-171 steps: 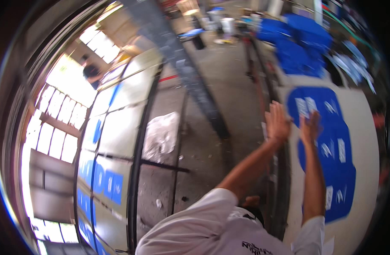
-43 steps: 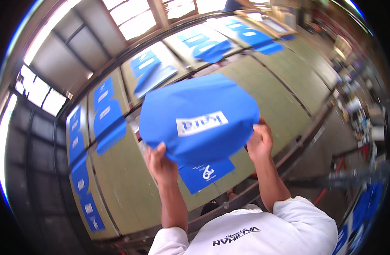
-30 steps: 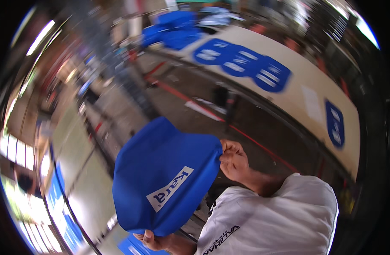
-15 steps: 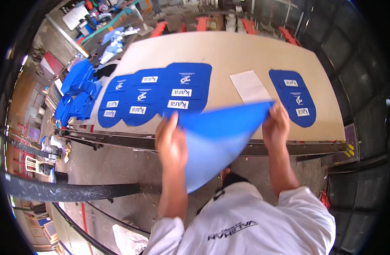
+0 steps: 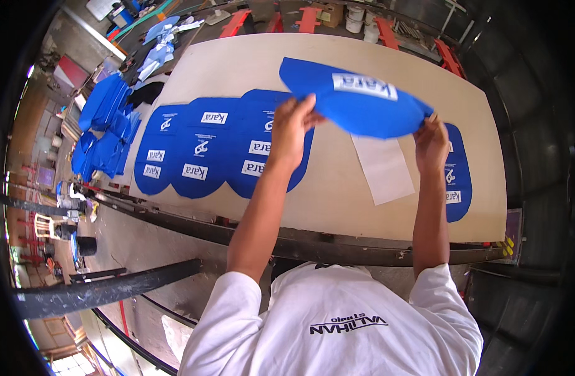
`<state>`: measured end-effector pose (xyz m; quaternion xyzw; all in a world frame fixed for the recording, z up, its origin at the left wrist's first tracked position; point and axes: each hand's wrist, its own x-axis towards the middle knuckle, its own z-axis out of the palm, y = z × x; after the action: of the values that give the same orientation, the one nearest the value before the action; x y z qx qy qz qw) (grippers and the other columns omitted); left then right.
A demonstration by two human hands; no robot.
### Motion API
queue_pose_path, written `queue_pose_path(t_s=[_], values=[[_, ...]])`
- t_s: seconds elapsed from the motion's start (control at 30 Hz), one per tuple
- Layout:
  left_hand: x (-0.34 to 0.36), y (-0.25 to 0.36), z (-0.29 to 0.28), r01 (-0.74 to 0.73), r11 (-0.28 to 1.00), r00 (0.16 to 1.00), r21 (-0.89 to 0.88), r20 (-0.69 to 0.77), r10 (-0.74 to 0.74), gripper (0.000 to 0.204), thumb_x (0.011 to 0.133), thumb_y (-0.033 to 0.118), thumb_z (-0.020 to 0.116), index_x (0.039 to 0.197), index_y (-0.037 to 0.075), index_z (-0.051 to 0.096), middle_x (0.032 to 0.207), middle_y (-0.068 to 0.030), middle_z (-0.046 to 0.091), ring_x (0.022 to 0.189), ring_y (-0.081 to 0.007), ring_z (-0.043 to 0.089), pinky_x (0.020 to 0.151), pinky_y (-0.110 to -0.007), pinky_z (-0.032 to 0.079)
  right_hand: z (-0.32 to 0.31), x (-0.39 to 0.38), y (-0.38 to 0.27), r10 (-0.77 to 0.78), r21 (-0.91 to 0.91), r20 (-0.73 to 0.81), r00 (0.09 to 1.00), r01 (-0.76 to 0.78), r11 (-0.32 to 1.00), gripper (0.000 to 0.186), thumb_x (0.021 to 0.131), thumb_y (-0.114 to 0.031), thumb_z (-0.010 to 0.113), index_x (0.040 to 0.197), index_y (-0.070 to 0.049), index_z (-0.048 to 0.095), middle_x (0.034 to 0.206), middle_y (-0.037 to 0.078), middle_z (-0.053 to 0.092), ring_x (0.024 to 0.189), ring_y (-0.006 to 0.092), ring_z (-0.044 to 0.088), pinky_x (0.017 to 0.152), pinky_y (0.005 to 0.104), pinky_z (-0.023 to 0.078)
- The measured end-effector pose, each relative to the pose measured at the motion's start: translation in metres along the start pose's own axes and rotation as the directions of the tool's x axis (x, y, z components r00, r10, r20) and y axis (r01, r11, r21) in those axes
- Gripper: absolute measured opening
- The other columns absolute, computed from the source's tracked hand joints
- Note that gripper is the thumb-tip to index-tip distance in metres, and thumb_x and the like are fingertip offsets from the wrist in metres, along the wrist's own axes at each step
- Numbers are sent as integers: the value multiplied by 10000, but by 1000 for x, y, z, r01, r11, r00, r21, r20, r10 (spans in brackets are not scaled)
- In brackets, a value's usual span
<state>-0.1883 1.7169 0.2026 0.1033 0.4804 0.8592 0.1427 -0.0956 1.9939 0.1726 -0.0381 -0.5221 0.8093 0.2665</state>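
Observation:
A blue printed fabric panel (image 5: 356,113) with a white label is stretched between my two hands above the table. My left hand (image 5: 292,128) is closed on its left edge, and my right hand (image 5: 433,141) pinches its right corner. Below the raised panel, a white rectangular sheet (image 5: 385,169) lies on the pale tabletop (image 5: 325,207). Overlapping blue panels (image 5: 203,169) with rounded ends and white prints rest to the left, partly covered by my left hand and forearm. One more blue panel (image 5: 458,172) lies at the right, partly hidden behind my right hand.
Beyond the table's left end is a heap of blue fabric (image 5: 105,119). A dark metal rail (image 5: 287,247) runs along the near table edge. Red supports (image 5: 237,24) stand behind the far edge, and a thick black bar (image 5: 112,289) crosses at lower left.
Both hands have moved up and away over the table with the blue panel. Its printed face now shows, where its plain pale underside hung toward me before.

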Motion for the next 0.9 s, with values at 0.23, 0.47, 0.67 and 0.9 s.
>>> queue_pose_path(t_s=[0.23,0.47,0.67,0.9], values=[[-30,-149,-79,417,899,905,132,-148,-398,248,947,228,542,981,2,636,863,-81,681,753,-163,663,707,-292,522,-80,-92,116,374,-43,-234,897,-394,918,128,912,-251,479,839,-150,505,956,-2,588,920,168,577,848,355,460],[-36,-224,-121,599,760,790,252,-340,-510,237,937,183,517,896,-17,636,787,-121,687,677,-222,693,602,-319,538,-116,-117,191,634,24,-376,676,-677,735,110,878,-191,512,895,-92,555,902,53,574,797,190,579,757,335,512],[-50,-223,-131,376,708,926,599,-275,-259,276,915,173,545,772,-55,607,673,-129,665,594,-214,686,569,-326,548,-95,-118,183,650,-7,-392,651,-709,705,114,874,-153,509,825,-59,550,838,65,565,724,180,572,629,289,508],[-76,-238,-154,481,660,872,578,-392,-292,277,904,157,583,740,-64,603,665,-142,662,543,-217,672,512,-323,537,-100,-142,195,652,-141,-395,648,-743,654,118,861,-147,533,780,-62,546,710,53,581,587,148,574,547,256,462]])
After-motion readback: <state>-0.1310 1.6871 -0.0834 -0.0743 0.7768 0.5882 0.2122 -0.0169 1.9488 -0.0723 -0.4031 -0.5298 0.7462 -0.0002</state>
